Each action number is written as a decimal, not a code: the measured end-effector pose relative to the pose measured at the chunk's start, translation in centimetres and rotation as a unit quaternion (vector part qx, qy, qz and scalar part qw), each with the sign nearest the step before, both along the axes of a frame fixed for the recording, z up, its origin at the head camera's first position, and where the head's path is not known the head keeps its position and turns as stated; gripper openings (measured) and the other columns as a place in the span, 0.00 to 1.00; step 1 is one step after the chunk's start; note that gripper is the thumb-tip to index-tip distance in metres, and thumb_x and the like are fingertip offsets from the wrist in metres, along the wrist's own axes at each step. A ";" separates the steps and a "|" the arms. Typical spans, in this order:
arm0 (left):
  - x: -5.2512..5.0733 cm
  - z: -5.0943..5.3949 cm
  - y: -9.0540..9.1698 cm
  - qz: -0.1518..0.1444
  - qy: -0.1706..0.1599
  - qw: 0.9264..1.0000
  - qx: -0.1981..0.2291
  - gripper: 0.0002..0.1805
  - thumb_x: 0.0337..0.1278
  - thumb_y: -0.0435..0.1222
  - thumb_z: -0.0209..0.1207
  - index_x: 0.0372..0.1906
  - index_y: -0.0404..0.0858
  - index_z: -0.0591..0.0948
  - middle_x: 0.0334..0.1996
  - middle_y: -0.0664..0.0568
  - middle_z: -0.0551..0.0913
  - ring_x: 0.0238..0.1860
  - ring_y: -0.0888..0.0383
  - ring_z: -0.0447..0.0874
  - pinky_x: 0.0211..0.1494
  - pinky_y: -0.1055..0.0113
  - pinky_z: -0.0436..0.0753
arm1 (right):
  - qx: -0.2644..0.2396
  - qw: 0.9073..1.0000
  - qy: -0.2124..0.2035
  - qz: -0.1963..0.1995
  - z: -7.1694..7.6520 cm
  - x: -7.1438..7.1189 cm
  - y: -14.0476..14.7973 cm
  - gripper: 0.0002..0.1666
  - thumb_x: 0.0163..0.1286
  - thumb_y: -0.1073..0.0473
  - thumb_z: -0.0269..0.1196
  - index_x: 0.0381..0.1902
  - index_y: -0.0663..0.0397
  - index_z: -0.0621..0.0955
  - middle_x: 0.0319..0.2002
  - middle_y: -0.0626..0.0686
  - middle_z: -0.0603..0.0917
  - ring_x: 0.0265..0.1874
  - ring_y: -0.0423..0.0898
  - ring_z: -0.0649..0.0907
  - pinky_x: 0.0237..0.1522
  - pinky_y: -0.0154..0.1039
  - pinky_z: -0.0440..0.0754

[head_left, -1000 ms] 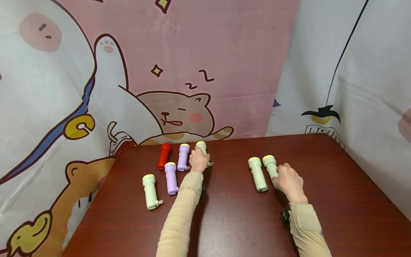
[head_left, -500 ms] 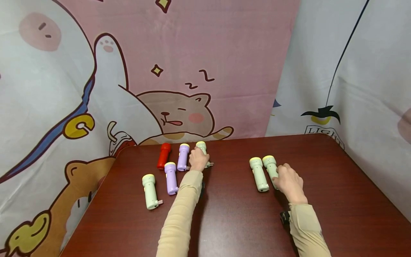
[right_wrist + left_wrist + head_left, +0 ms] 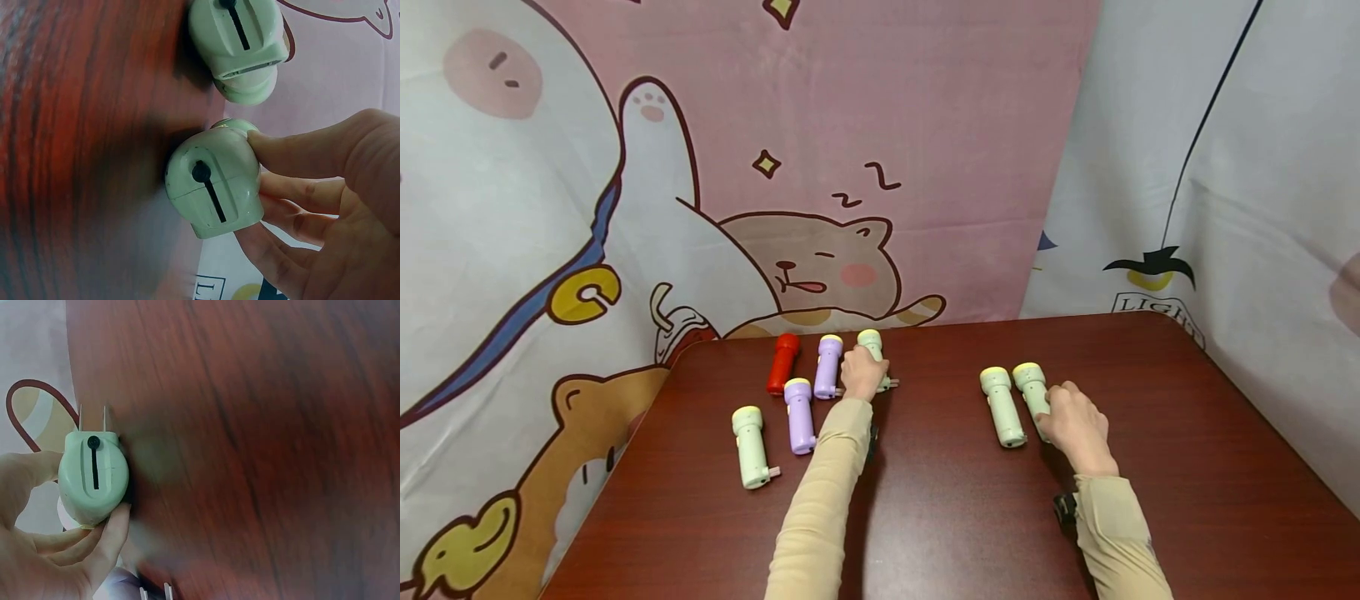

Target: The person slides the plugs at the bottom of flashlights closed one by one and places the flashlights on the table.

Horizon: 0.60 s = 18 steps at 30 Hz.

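At the back of the table my left hand (image 3: 863, 372) grips a pale green flashlight (image 3: 870, 340). In the left wrist view this flashlight's butt end (image 3: 94, 478) faces the camera, two plug prongs sticking out, thumb on one side and fingers on the other. Over on the right, my right hand (image 3: 1078, 423) holds another pale green flashlight (image 3: 1032, 387) by its side. The right wrist view shows its slotted end (image 3: 215, 181) between thumb and fingers, without visible prongs. Just left of it lies a similar pale green flashlight (image 3: 1003, 408), apart from the hand.
A red flashlight (image 3: 783, 364) and a purple flashlight (image 3: 828, 367) lie left of my left hand. Nearer are a second purple flashlight (image 3: 801, 417) and a pale green flashlight (image 3: 751, 448) with prongs out. A printed curtain (image 3: 970, 167) hangs behind the brown table (image 3: 955, 517).
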<state>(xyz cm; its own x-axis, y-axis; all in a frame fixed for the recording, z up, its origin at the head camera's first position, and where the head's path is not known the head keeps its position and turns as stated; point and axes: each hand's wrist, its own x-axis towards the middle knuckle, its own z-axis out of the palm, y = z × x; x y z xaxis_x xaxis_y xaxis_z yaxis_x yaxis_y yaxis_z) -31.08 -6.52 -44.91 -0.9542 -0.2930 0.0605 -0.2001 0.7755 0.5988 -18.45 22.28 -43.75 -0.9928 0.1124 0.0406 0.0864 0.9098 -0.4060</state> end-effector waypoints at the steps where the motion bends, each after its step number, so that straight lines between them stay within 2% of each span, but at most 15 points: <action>1: 0.0 0.0 0.0 0.001 0.001 1.000 0.001 0.20 0.46 0.42 0.68 0.38 0.30 0.79 0.36 0.37 0.84 0.40 0.40 0.84 0.38 0.50 0.82 | -0.001 1.000 0.001 0.000 0.0 0.0 0.0 0.19 0.59 0.61 0.61 0.46 0.68 0.77 0.37 0.62 0.75 0.28 0.55 0.76 0.23 0.47 0.70; 9: 0.1 0.0 -0.2 -0.009 0.001 1.000 -0.006 0.21 0.46 0.43 0.68 0.37 0.30 0.79 0.33 0.36 0.84 0.37 0.39 0.84 0.37 0.51 0.82 | -0.001 1.000 0.006 0.001 0.0 0.1 0.0 0.19 0.59 0.61 0.61 0.46 0.69 0.78 0.38 0.63 0.76 0.29 0.57 0.77 0.23 0.48 0.70; 18: -0.1 0.0 -0.8 -0.029 0.010 1.000 -0.006 0.22 0.44 0.43 0.70 0.37 0.28 0.81 0.36 0.33 0.85 0.40 0.38 0.85 0.41 0.50 0.82 | 0.002 1.000 -0.003 0.003 0.2 0.1 0.0 0.19 0.59 0.61 0.61 0.46 0.68 0.77 0.39 0.63 0.75 0.30 0.57 0.77 0.23 0.48 0.71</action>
<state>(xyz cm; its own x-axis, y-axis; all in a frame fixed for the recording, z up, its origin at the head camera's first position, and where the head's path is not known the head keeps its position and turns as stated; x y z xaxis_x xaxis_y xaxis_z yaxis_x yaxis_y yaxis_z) -31.14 -7.36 -44.88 -0.9684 -0.2354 0.0823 -0.1423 0.7928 0.5926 -18.37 22.30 -43.56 -0.9937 0.1069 0.0346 0.0842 0.9121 -0.4012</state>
